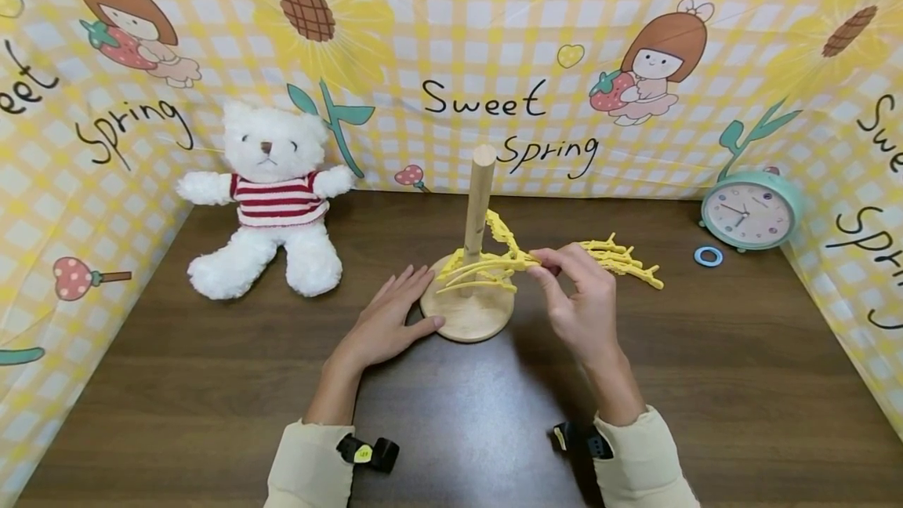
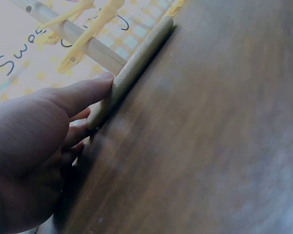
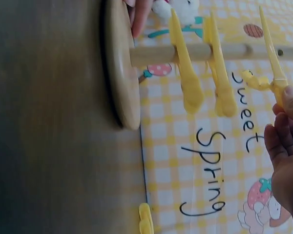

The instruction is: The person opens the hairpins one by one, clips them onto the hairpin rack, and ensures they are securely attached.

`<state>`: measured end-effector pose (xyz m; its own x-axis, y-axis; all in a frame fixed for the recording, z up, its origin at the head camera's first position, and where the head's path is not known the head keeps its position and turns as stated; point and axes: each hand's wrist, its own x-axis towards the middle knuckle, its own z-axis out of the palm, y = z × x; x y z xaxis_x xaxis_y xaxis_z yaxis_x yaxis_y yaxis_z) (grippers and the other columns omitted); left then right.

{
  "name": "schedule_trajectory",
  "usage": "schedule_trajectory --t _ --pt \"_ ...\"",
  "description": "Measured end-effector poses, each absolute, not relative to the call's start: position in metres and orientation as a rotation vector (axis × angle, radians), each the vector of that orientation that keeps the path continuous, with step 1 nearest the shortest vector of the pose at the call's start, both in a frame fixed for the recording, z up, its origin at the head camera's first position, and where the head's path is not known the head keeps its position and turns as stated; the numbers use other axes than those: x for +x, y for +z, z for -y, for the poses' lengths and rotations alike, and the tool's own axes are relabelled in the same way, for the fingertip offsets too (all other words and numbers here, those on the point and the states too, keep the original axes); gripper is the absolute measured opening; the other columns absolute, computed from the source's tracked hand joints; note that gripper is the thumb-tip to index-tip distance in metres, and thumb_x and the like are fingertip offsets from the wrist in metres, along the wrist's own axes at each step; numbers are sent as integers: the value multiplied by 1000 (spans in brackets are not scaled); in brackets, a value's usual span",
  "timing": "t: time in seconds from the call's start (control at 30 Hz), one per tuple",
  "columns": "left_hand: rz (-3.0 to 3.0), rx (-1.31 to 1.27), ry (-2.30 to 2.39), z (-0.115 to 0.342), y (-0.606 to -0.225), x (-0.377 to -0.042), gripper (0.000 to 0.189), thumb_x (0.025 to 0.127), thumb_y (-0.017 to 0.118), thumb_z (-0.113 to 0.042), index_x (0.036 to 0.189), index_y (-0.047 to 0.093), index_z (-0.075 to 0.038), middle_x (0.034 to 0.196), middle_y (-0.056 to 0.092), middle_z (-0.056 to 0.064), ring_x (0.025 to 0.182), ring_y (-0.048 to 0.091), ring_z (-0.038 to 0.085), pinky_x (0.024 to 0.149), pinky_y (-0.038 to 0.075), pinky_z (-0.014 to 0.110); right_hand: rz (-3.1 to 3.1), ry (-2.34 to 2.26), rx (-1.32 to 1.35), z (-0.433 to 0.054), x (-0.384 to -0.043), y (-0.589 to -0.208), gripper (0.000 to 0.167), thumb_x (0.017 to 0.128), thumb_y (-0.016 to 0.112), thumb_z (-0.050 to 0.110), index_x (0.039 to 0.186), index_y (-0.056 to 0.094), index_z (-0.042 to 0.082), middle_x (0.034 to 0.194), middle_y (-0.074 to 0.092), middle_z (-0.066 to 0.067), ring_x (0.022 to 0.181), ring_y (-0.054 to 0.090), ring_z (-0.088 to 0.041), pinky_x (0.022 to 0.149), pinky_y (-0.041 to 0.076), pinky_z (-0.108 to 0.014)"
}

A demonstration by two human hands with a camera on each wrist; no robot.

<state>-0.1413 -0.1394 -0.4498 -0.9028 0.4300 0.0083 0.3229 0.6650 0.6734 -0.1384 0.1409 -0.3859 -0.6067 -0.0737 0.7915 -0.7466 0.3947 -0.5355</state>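
A wooden stand with a round base and an upright post stands at mid-table. My left hand rests at the left of the base, fingers straight; in the left wrist view its thumb touches the rim. Two yellow plastic branches are on the lower post, one above the other. Between thumb and fingertips, my right hand pinches the thick end of another yellow branch. Its tapering tip crosses the post near a dark hole in the right wrist view.
Several more yellow branches lie on the table behind the right hand, near a blue ring. A green alarm clock stands at the back right, a white teddy bear at the back left. Patterned yellow cloth walls the table.
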Motion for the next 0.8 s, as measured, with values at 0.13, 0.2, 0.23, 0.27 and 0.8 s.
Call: schedule_trajectory --t 0.13,0.2,0.23,0.27,0.8 --pt "-2729 622 1053 139 -449 -142 79 98 67 -43 158 33 -4 164 29 14 154 14 28 125 7 46 1981 1230 708 -134 -137 -387 20 78 79 -14 97 76 -6 77 63 -11 73 58 -21 69 48 -22" --pt "-2731 623 1050 139 -449 -142 79 98 67 -43 158 33 -4 164 29 14 154 14 28 125 7 46 1990 1226 701 -131 -137 -388 21 78 79 -13 98 75 -7 78 63 -11 74 59 -21 69 50 -24" --pt "-2732 624 1049 139 -450 -142 79 98 67 -43 158 34 -4 164 29 14 154 14 28 125 7 46 1997 1227 696 -131 -137 -388 21 79 79 -13 98 75 -7 79 63 -11 74 60 -22 69 50 -26" --pt "-2732 625 1051 139 -450 -142 79 98 67 -43 158 34 -4 164 29 13 154 14 28 125 7 46 2001 1228 690 -130 -137 -389 21 79 80 -12 99 75 -7 79 63 -11 75 60 -22 69 51 -27" --pt "-2734 641 1057 141 -450 -141 78 98 67 -43 158 34 -5 164 28 14 154 14 28 124 7 46 2082 1240 648 -124 -136 -394 31 85 75 -8 116 73 -7 93 66 -14 81 63 -27 69 48 -26"
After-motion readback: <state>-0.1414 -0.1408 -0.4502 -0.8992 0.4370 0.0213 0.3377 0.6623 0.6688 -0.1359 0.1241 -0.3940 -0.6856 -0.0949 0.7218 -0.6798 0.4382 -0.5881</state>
